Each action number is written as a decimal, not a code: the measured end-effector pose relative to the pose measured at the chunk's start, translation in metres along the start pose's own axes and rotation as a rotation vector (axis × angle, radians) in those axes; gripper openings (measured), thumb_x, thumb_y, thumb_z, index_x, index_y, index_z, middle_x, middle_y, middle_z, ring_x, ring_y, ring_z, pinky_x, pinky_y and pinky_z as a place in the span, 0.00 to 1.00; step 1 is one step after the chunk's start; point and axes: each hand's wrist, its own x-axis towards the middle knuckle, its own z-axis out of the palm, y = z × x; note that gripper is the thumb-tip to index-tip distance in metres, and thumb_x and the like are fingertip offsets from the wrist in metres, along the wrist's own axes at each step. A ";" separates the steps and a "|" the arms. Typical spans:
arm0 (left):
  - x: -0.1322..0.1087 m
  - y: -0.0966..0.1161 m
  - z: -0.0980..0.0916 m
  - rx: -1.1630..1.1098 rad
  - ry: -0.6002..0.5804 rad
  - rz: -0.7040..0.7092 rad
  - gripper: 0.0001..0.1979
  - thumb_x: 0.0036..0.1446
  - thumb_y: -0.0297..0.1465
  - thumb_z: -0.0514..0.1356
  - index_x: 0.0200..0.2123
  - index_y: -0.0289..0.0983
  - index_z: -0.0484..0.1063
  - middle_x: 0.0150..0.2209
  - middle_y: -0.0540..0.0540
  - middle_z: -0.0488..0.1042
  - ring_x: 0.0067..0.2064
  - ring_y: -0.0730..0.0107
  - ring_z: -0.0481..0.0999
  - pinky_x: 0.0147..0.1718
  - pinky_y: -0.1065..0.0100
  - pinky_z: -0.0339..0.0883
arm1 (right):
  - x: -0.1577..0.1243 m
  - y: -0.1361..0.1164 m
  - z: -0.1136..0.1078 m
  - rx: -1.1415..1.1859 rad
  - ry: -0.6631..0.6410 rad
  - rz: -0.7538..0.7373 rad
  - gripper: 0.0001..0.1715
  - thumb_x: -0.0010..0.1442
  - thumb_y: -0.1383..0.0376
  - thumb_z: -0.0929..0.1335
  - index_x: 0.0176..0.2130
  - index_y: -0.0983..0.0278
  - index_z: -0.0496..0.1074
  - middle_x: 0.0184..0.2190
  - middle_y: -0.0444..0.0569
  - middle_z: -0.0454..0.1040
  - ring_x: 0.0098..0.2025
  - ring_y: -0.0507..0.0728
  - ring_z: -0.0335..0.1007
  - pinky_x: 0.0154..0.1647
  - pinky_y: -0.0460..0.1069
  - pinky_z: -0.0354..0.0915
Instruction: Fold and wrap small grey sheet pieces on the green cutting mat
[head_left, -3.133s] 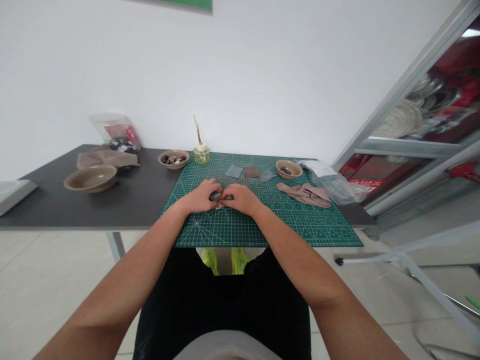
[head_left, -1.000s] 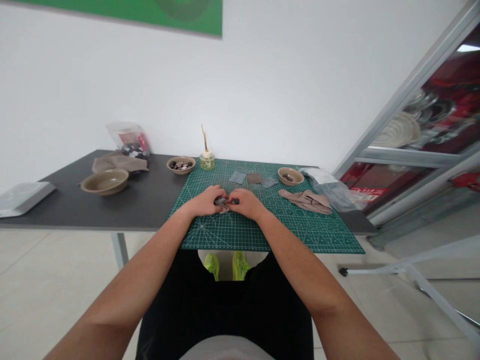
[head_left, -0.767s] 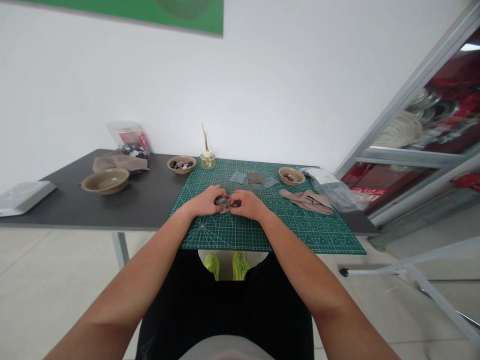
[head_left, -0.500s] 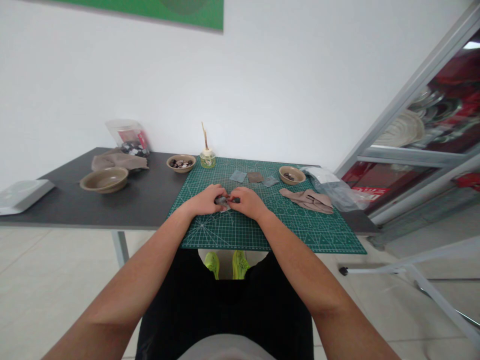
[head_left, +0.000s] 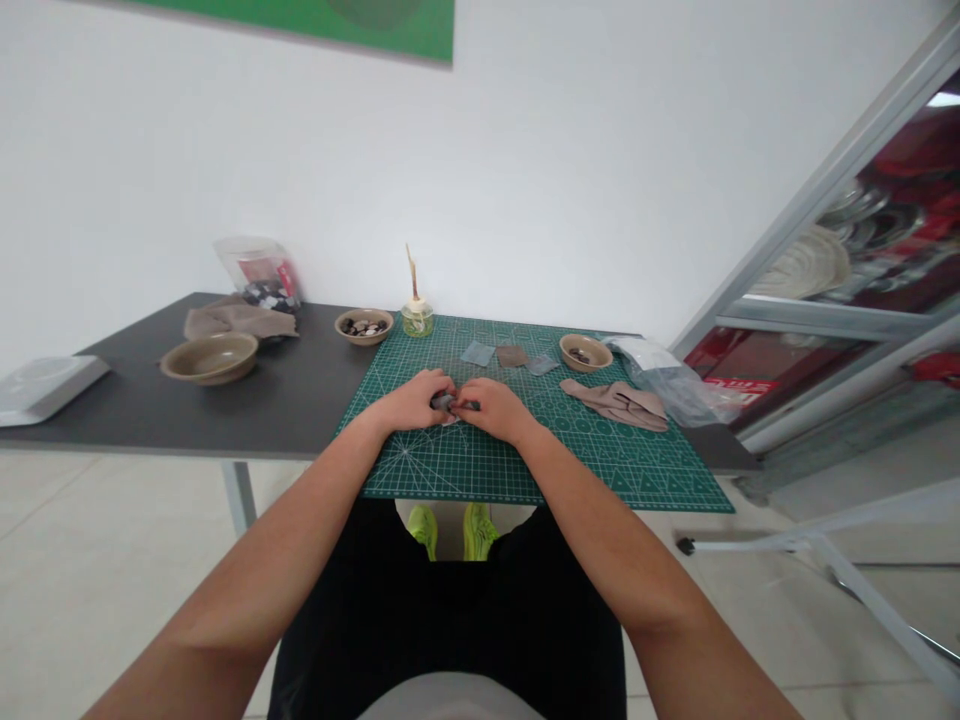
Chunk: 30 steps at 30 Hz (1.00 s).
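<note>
Over the green cutting mat [head_left: 592,465], both hands meet around a small grey pouch-like piece [head_left: 444,402], crumpled and mostly hidden by the fingers. My left hand [head_left: 417,400] is closed on its left side. From the right, my right hand [head_left: 491,408] pinches it, with a dark grey bit showing below the forefinger. A pale bit shows beneath the fingertips. Just beyond the hands lie flat thin squares: a grey-blue square [head_left: 478,353], a brown square [head_left: 512,356] and another grey-blue square [head_left: 541,365].
Dark and pale pebbles fill a small bowl [head_left: 352,338] at the back; another bowl [head_left: 586,362] holds a few. Beside it lie a brown cloth [head_left: 622,405] and a clear plastic bag [head_left: 667,385]. A diffuser jar [head_left: 418,318], a larger bowl [head_left: 210,372] and a white scale [head_left: 49,388] stand leftward.
The hands stay in the same place, both still closed on the grey piece. Their fingertips have shifted slightly, and the pale bit below them shows less. The view has moved a little.
</note>
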 end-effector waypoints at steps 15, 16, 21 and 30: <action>-0.001 -0.002 0.001 -0.012 0.062 -0.002 0.15 0.49 0.42 0.64 0.36 0.38 0.71 0.36 0.47 0.68 0.42 0.60 0.67 0.44 0.61 0.61 | 0.000 -0.003 -0.004 0.060 0.001 0.017 0.05 0.59 0.65 0.71 0.38 0.61 0.78 0.37 0.46 0.78 0.40 0.55 0.69 0.46 0.50 0.60; -0.001 -0.002 0.002 -0.020 0.073 -0.013 0.14 0.49 0.41 0.64 0.36 0.38 0.71 0.35 0.47 0.69 0.41 0.61 0.67 0.43 0.61 0.61 | -0.001 -0.003 -0.004 0.059 0.040 0.037 0.07 0.57 0.65 0.72 0.39 0.61 0.77 0.37 0.46 0.77 0.40 0.55 0.69 0.45 0.50 0.60; -0.002 -0.005 0.003 -0.069 0.085 -0.035 0.08 0.52 0.35 0.62 0.35 0.38 0.72 0.34 0.48 0.71 0.39 0.64 0.69 0.41 0.63 0.62 | -0.004 0.003 0.000 0.022 0.135 0.058 0.22 0.52 0.60 0.74 0.46 0.66 0.72 0.44 0.52 0.72 0.47 0.58 0.67 0.51 0.52 0.62; -0.001 -0.006 0.003 -0.202 0.164 -0.055 0.08 0.55 0.37 0.60 0.34 0.39 0.72 0.33 0.50 0.72 0.39 0.66 0.71 0.43 0.63 0.64 | -0.002 0.003 0.001 -0.128 -0.005 0.047 0.31 0.53 0.51 0.74 0.51 0.65 0.72 0.50 0.55 0.70 0.50 0.61 0.62 0.56 0.57 0.58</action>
